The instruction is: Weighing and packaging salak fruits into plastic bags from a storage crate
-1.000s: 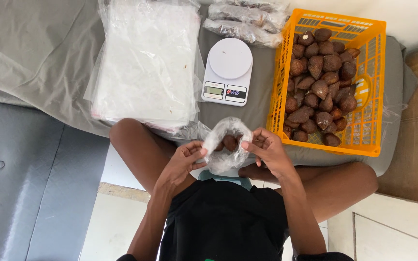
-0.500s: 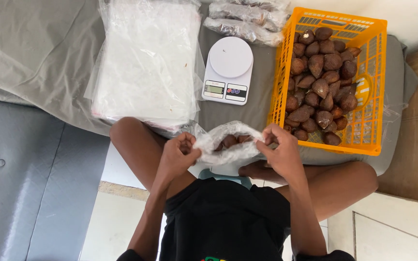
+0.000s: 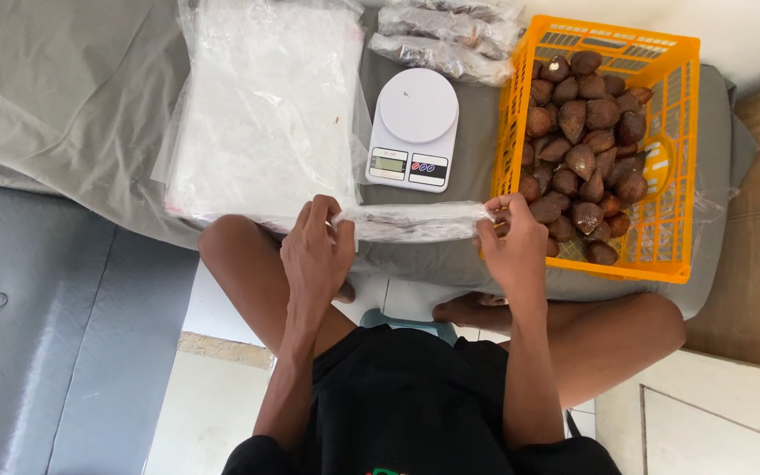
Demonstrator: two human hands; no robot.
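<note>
I was at home, turned into a small packing spot. I sat low on a stool over a tiled floor (image 3: 714, 422), knees against a grey cloth-covered mattress (image 3: 54, 97). Beyond my hands lay a white kitchen scale (image 3: 415, 127), a stack of clear plastic bags (image 3: 266, 105), and an orange crate (image 3: 670, 158) of brown scaly fruit (image 3: 582, 132).

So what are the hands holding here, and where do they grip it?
A clear plastic bag, stretched flat between them: the left hand pinches its left end, and the right hand pinches its right end.
</note>
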